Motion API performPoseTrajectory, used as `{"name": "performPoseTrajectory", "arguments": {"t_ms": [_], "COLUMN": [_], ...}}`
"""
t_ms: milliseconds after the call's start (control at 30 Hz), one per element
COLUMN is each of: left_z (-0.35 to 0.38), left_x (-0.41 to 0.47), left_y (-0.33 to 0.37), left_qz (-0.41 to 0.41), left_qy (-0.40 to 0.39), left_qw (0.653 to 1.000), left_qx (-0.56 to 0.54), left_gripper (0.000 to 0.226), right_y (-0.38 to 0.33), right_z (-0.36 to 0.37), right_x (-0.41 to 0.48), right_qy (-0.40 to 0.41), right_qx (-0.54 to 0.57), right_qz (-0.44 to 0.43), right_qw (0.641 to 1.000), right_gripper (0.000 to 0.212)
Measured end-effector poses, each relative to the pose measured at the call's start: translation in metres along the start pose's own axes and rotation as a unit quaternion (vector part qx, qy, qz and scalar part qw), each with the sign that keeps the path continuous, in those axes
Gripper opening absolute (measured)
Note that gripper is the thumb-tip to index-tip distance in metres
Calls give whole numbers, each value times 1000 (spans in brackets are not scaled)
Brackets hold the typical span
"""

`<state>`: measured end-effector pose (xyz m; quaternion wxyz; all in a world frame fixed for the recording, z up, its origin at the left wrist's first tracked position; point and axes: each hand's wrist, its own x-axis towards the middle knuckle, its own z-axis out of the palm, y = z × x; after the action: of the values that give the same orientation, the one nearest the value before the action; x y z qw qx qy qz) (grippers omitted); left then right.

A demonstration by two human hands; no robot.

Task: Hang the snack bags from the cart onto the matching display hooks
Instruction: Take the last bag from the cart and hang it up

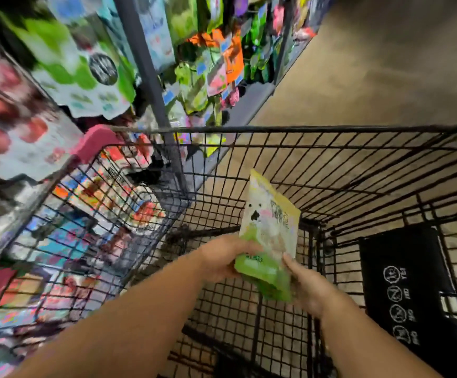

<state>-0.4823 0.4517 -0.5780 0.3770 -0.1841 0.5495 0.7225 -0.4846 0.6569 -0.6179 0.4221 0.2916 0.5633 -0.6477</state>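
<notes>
- A display rack (151, 85) hung with blurred snack packs (85, 66) stands just left of the cart (276, 129).
- A black flap (401, 282) lies at the cart's right.
- The green snack bag (271, 222) is upright over the cart basket, with the left hand (221, 257) and right hand (309, 285) gripping its lower end.

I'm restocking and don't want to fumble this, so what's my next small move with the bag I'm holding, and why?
Probably lift the green snack bag up and leftward toward the display rack. Both the left hand and right hand grip its lower end above the cart, and similar green bags hang there, though blur hides the hooks.
</notes>
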Motion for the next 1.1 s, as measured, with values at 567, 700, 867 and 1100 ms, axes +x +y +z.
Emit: {"name": "performPoseTrajectory", "arguments": {"t_ms": [567, 700, 867, 1100], "left_z": [-79, -87, -94, -115], "left_x": [-308, -383, -465, -533], "left_y": [90, 85, 57, -11], "left_qz": [328, 388, 422, 477], "left_qy": [203, 272, 340, 405], "left_qw": [922, 880, 836, 765], "left_qx": [22, 11, -79, -152], "left_gripper": [49, 58, 27, 63], "right_y": [-111, -113, -96, -39], "right_z": [231, 299, 367, 435], "right_x": [-175, -219, -266, -297], "right_qy": [-205, -223, -236, -277], "right_qx": [-117, -200, -315, -431], "right_qz": [-293, -385, -452, -485], "right_qw": [926, 873, 800, 709], "right_gripper": [40, 57, 42, 37]}}
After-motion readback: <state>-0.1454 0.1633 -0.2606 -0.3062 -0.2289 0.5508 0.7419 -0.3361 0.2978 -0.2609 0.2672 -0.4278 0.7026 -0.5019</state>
